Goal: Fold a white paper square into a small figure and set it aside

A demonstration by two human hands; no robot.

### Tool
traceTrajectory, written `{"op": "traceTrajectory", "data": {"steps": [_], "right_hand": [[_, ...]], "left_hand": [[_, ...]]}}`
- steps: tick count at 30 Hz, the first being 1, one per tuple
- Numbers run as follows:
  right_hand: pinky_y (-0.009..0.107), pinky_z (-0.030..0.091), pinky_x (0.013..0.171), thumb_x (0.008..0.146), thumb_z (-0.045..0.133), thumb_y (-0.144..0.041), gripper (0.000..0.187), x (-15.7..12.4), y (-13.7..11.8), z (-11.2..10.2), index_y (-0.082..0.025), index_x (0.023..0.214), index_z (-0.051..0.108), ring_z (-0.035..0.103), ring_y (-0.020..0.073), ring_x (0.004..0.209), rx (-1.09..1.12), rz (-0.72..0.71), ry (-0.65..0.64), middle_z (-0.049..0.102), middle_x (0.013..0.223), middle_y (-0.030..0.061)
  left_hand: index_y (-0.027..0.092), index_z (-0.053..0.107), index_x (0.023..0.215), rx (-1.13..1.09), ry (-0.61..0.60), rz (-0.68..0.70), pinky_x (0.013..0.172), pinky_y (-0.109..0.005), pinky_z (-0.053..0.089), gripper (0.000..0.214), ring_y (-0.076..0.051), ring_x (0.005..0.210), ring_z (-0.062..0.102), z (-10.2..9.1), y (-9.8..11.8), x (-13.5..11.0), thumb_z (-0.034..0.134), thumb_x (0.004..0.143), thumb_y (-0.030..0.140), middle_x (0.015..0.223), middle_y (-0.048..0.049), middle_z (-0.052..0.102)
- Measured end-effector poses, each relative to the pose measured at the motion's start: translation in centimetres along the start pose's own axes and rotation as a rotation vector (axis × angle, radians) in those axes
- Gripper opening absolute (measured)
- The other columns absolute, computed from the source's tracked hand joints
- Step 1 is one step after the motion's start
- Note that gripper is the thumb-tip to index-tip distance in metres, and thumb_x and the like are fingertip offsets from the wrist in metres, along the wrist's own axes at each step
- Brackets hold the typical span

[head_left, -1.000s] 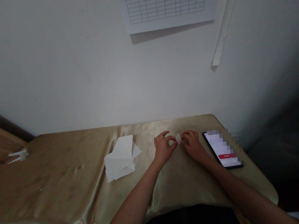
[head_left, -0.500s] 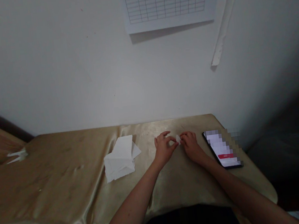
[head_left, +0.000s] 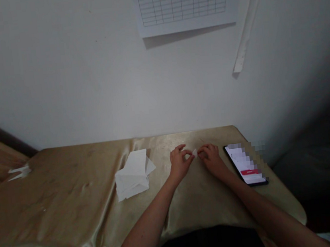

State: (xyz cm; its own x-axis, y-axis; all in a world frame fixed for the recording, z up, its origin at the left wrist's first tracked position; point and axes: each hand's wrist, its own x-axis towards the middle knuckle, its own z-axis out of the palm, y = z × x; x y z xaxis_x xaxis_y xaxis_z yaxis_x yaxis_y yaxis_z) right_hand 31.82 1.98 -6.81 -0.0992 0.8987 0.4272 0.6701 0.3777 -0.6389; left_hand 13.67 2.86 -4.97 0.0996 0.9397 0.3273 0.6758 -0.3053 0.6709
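Observation:
A small folded piece of white paper (head_left: 194, 152) is between my two hands, just over the cloth-covered table (head_left: 189, 200). My left hand (head_left: 180, 163) pinches its left side between thumb and index finger, the other fingers lifted away. On the opposite side, my right hand (head_left: 212, 158) has its fingertips closed at the paper's right edge, fingers curled. To the left of my hands lies a loose stack of white paper sheets (head_left: 132, 175), overlapping at odd angles.
A phone with its screen lit (head_left: 244, 166) rests near the table's right edge. White paper scraps (head_left: 20, 172) lie at the far left. Behind the table rises a white wall (head_left: 88, 88) bearing a printed grid sheet (head_left: 184, 1) and a hanging white strip (head_left: 245, 41).
The small paper has shifted slightly left and up and is turned a little between my fingers. My left hand moved slightly up and left; the stack and phone stay put.

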Motion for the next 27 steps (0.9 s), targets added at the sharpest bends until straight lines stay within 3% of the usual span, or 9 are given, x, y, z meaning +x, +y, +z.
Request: {"op": "traceTrajectory", "data": {"steps": [5,20,27], "right_hand": [[0.051,0.04,0.105,0.09,0.057,-0.022,0.023,-0.15,-0.1,-0.05,-0.025,0.109,0.068,0.046,0.0287,0.116,-0.011,0.013,0.021,0.057,0.113,0.0098],[0.052,0.041,0.105,0.087,0.063,-0.029,0.007,-0.19,-0.64,0.15,-0.024,0.091,0.068,0.047,0.0294,0.115,0.004,0.006,0.008,0.058,0.111,0.0092],[0.052,0.042,0.103,0.087,0.063,-0.029,0.007,-0.12,-0.15,0.44,-0.023,0.088,0.065,0.048,0.0289,0.112,-0.005,0.016,0.067,0.058,0.108,0.0091]], "left_hand": [[0.027,0.079,0.088,0.003,-0.023,-0.002,0.111,-0.051,0.04,0.01,-0.026,0.124,0.057,-0.14,0.04,0.12,0.078,0.08,0.021,0.134,-0.0066,0.062],[0.026,0.079,0.088,-0.054,0.013,-0.045,0.111,-0.047,0.042,0.015,-0.025,0.123,0.058,-0.32,-0.55,0.44,0.081,0.076,0.019,0.131,-0.0068,0.061],[0.027,0.08,0.084,-0.046,-0.041,-0.039,0.111,-0.048,0.042,0.006,-0.025,0.122,0.06,-0.36,-0.55,0.62,0.078,0.079,0.024,0.129,-0.0057,0.066]]}}
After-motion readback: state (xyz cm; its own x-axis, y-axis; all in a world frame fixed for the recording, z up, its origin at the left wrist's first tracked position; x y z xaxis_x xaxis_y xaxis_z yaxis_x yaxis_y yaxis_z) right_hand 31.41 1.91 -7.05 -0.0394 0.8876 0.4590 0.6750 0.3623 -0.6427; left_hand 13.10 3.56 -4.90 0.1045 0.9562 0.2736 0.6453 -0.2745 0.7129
